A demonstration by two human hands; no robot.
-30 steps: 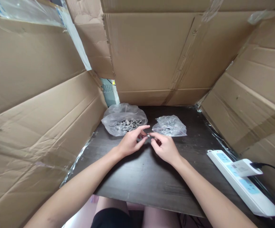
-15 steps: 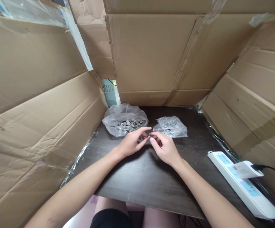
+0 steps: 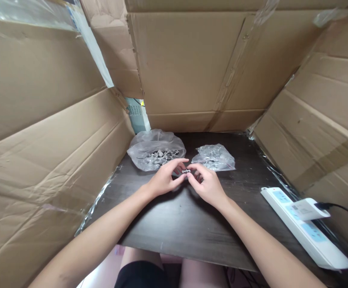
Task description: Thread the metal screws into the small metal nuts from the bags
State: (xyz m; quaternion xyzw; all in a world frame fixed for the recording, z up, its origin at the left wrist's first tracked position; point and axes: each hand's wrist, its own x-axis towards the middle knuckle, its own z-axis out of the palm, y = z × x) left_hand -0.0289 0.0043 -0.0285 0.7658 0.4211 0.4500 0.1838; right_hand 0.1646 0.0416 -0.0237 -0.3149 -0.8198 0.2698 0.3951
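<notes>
My left hand (image 3: 163,179) and my right hand (image 3: 207,185) meet over the dark table (image 3: 180,224), fingertips pinched together on a small metal bolt (image 3: 186,171) held between them. Just behind the left hand lies an open clear plastic bag of small metal parts (image 3: 156,152). Behind the right hand lies a smaller clear bag (image 3: 213,157) with shiny parts inside.
Cardboard walls (image 3: 198,68) enclose the table on the left, back and right. A white power strip (image 3: 304,228) with a white plug and black cable lies at the right front. My knees show below the table's front edge.
The hands stay together on the small metal piece, with only slight finger shifts. The view has moved a little.
</notes>
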